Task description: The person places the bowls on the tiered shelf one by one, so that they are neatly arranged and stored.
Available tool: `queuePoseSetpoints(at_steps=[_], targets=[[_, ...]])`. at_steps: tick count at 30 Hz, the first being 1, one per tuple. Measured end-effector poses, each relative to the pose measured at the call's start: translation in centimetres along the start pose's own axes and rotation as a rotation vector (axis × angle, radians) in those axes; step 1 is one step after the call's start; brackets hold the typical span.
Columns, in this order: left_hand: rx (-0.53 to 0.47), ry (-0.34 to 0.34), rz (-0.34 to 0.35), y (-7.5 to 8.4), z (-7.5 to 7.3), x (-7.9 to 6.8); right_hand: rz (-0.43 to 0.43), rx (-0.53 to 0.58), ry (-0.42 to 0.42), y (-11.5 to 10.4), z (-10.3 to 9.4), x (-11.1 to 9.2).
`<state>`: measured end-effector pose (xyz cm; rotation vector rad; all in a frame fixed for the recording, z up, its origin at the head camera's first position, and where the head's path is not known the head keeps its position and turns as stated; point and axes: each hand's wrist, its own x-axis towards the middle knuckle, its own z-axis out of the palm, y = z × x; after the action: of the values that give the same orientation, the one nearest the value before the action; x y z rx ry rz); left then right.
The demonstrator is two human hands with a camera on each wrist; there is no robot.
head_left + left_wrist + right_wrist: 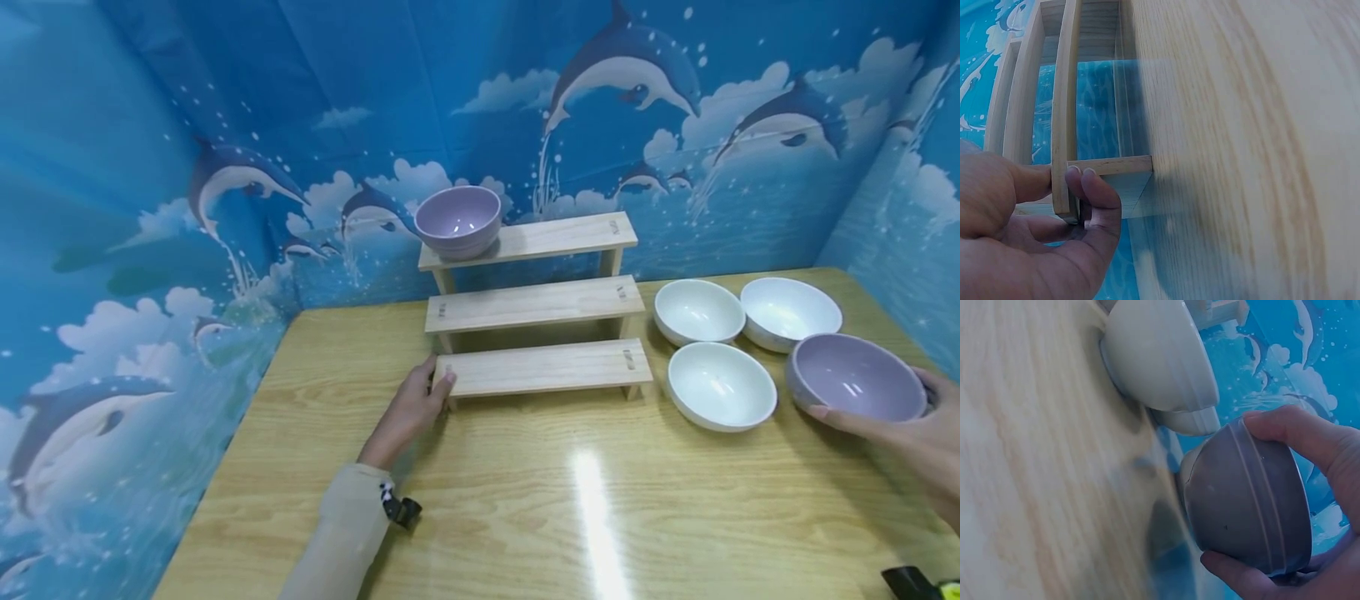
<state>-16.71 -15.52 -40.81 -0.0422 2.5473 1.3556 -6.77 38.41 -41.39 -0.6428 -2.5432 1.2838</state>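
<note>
My left hand (411,408) grips the left end of the lowest step of a three-tier wooden stand (540,369). In the left wrist view, thumb and fingers pinch that plank (1064,112) from both faces near a leg. On the right, my right hand (911,437) holds a purple bowl (858,379) by its side, thumb at the near side and fingers around the far side. The right wrist view shows this bowl (1244,500) close beside the white bowls. Another purple bowl (459,223) sits on the left end of the top step.
Three white bowls stand on the table right of the stand: one at the back left (699,312), one at the back right (791,313), one in front (722,387). A blue dolphin-print curtain (450,100) hangs behind and at both sides of the wooden table (510,500).
</note>
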Motion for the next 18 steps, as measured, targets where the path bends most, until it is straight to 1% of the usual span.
queuePoseSetpoints(at_steps=[5, 8, 10, 15, 18], targets=[[-0.006, -0.002, -0.001, -0.1, 0.0, 0.0, 0.000, 0.047, 0.037, -0.3, 0.0, -0.6], [-0.002, -0.002, 0.001, -0.2, 0.0, -0.1, -0.025, 0.087, 0.067, -0.6, 0.2, -0.9], [0.004, 0.000, 0.001, -0.2, 0.0, -0.1, -0.033, 0.080, 0.087, -1.0, 0.3, -1.1], [0.003, 0.004, 0.004, -0.2, 0.0, -0.1, -0.092, 0.068, 0.149, -2.2, 0.1, -1.3], [0.002, 0.006, 0.013, -0.2, 0.1, -0.1, -0.118, 0.091, 0.153, -2.9, 0.1, -1.3]])
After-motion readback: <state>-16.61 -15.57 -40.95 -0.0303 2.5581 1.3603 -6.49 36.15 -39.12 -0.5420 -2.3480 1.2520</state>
